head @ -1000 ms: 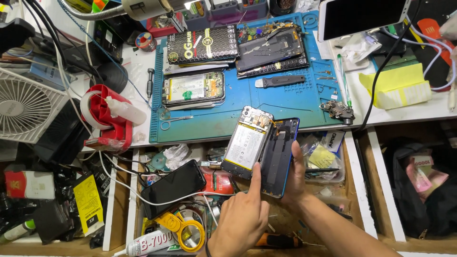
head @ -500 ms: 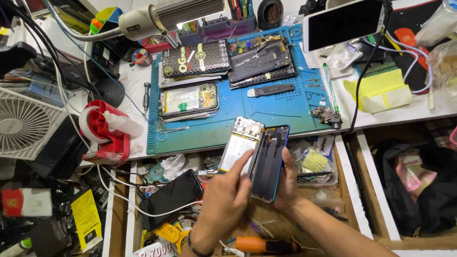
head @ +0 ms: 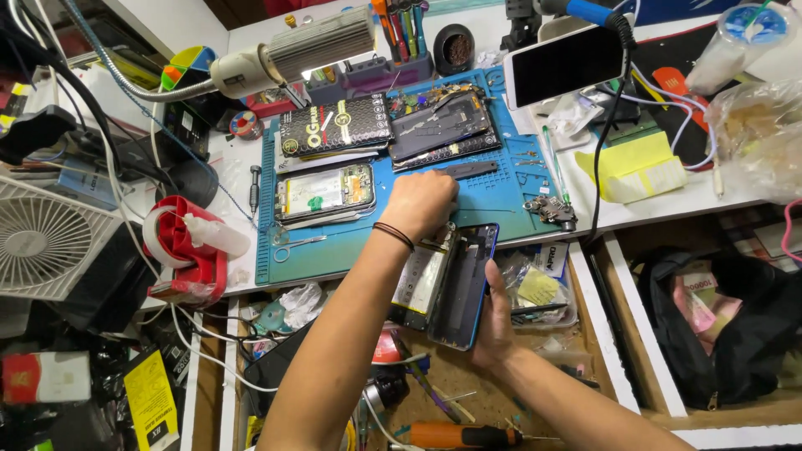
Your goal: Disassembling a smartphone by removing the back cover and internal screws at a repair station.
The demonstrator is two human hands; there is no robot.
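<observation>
Done: we see the phone (head: 434, 284) opened, blue back cover (head: 465, 288) split off (at 6 o'clock).
Right grip (head: 493, 321): clamped on both.
Left hand (head: 420, 203): curled on blue mat (head: 501, 196); contents hidden.
Left: reassembly.

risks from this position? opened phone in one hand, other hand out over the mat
1. The right hand alone holds the opened phone over the open drawer; a slip could drop it among the loose tools there.
2. The left hand reaches across the blue mat; its forearm may knock the disassembled phone or the tweezers.
3. Small parts lie near the mat's edge and could be swept off.
</observation>
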